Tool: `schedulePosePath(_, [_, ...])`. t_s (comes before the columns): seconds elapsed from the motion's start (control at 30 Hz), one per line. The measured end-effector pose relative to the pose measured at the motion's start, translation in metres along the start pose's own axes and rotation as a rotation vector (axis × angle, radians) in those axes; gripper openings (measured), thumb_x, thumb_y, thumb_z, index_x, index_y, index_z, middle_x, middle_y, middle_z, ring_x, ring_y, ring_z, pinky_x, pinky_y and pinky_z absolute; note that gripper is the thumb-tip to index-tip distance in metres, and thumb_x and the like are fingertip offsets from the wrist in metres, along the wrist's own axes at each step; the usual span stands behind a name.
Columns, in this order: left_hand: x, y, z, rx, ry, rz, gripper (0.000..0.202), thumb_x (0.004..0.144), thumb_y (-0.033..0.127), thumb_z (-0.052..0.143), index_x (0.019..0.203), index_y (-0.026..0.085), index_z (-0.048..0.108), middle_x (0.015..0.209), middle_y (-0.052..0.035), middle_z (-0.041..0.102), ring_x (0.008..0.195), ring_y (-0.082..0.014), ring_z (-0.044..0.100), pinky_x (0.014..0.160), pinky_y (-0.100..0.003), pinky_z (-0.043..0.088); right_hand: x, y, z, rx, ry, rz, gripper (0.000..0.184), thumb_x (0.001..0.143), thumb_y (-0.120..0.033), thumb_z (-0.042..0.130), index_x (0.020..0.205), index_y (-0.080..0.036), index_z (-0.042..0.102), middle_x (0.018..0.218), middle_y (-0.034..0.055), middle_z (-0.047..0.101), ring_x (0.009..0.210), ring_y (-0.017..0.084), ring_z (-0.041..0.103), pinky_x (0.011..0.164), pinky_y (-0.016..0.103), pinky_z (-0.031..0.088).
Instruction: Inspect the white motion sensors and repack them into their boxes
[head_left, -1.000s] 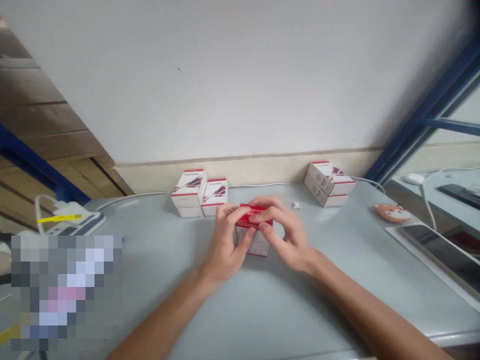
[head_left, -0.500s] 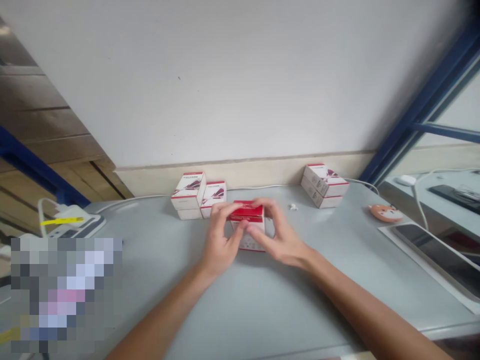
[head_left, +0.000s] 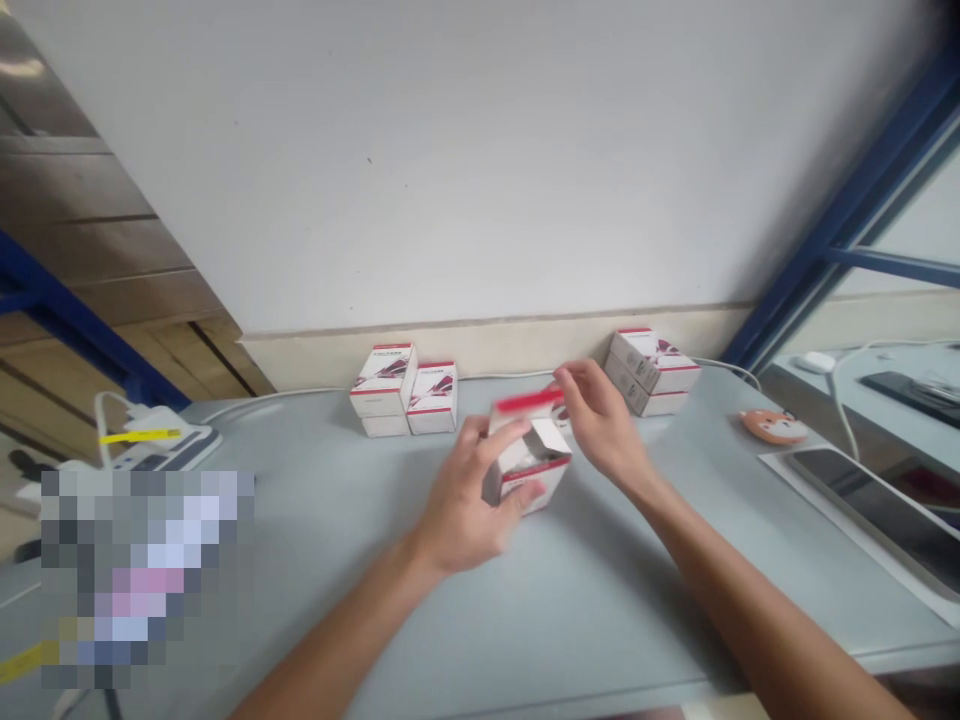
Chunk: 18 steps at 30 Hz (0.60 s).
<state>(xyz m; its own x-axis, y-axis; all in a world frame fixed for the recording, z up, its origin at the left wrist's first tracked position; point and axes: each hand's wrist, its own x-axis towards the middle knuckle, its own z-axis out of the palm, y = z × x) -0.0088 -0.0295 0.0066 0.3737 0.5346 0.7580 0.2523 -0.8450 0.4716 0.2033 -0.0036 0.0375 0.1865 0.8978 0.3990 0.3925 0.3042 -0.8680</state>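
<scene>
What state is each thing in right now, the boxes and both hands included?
left hand: wrapped around the box, blurred
white-and-red box: open at the top, tilted
red-edged flap: raised, blurred
right hand: raised, contact with the flap unclear
left box pair: stacked, closed
middle box: upright, closed
right box pair: stacked, closed
tablet: lying flat, screen dark

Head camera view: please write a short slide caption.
Left hand grips an open white-and-red box, right hand beside its raised lid.

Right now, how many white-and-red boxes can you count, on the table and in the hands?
Stacked pair, left of view: 2
Single box beside it: 1
Pair, right of view: 2
Open box in the left hand: 1
Total: 6
</scene>
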Motion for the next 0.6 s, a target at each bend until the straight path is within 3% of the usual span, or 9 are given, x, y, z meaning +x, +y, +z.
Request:
schedulePosePath(0.07, [0.005, 0.005, -0.009, 0.072, -0.099, -0.055, 0.053, 0.094, 0.018, 0.072, 0.141, 0.036, 0.056, 0.129, -0.0069, 0.063, 0.119, -0.0247, 0.063, 0.098, -0.041, 0.059, 0.006, 0.018, -0.007, -0.252, -0.118, 0.022, 0.035, 0.104, -0.054, 0.053, 0.114, -0.023, 0.066, 0.106, 0.0083, 0.075, 0.092, 0.024, 0.07, 0.08, 0.036, 0.054])
schedulePosePath(0.2, [0.012, 0.009, -0.017, 0.077, -0.075, -0.103, 0.055, 0.09, 0.019, 0.076, 0.138, 0.034, 0.055, 0.119, -0.005, 0.063, 0.109, -0.0224, 0.065, 0.095, -0.04, 0.058, 0.01, 0.048, -0.019, -0.627, -0.457, -0.113, 0.03, 0.094, -0.032, 0.07, 0.123, -0.027, 0.074, 0.126, 0.0095, 0.074, 0.119, 0.031, 0.066, 0.101, 0.043, 0.05])
schedulePosePath(0.3, [0.012, 0.008, -0.014, 0.07, -0.05, -0.092, 0.047, 0.088, 0.019, 0.076, 0.129, 0.031, 0.056, 0.112, -0.0028, 0.062, 0.101, -0.02, 0.065, 0.09, -0.036, 0.058, 0.015, 0.051, -0.021, -0.691, -0.485, -0.163, 0.021, 0.094, -0.024, 0.068, 0.112, -0.025, 0.078, 0.122, 0.0099, 0.075, 0.117, 0.031, 0.067, 0.102, 0.044, 0.048])
schedulePosePath(0.37, [0.009, 0.005, -0.012, 0.043, -0.01, -0.094, 0.05, 0.087, 0.02, 0.077, 0.128, 0.03, 0.05, 0.11, -0.0017, 0.06, 0.095, -0.0179, 0.065, 0.083, -0.033, 0.057, 0.017, 0.041, -0.023, -0.619, -0.352, -0.163, 0.016, 0.097, -0.028, 0.066, 0.108, -0.024, 0.077, 0.118, 0.0107, 0.076, 0.111, 0.03, 0.069, 0.098, 0.045, 0.05])
schedulePosePath(0.47, [0.004, 0.0, -0.007, 0.01, 0.055, -0.117, 0.058, 0.085, 0.022, 0.078, 0.125, 0.03, 0.038, 0.107, 0.0001, 0.058, 0.089, -0.0158, 0.065, 0.077, -0.031, 0.057, 0.01, 0.011, -0.027, -0.199, -0.111, -0.199, 0.023, 0.097, -0.043, 0.071, 0.11, -0.025, 0.073, 0.109, 0.0077, 0.076, 0.102, 0.026, 0.07, 0.09, 0.041, 0.055])
schedulePosePath(0.53, [0.001, -0.004, -0.003, -0.015, 0.098, -0.132, 0.062, 0.084, 0.023, 0.08, 0.122, 0.03, 0.032, 0.106, 0.0003, 0.059, 0.089, -0.0164, 0.067, 0.077, -0.033, 0.057, -0.003, -0.015, -0.026, 0.157, -0.159, -0.239, 0.024, 0.099, -0.047, 0.069, 0.108, -0.025, 0.07, 0.104, 0.0059, 0.076, 0.094, 0.024, 0.072, 0.08, 0.037, 0.057])
schedulePosePath(0.6, [0.0, -0.006, 0.001, -0.121, 0.086, -0.118, 0.062, 0.087, 0.024, 0.08, 0.121, 0.032, 0.03, 0.112, -0.0018, 0.063, 0.095, -0.0186, 0.071, 0.08, -0.038, 0.06, -0.019, -0.039, -0.02, 0.299, -0.323, -0.288, 0.019, 0.099, -0.043, 0.072, 0.105, -0.025, 0.07, 0.101, 0.0048, 0.077, 0.091, 0.022, 0.073, 0.08, 0.036, 0.058])
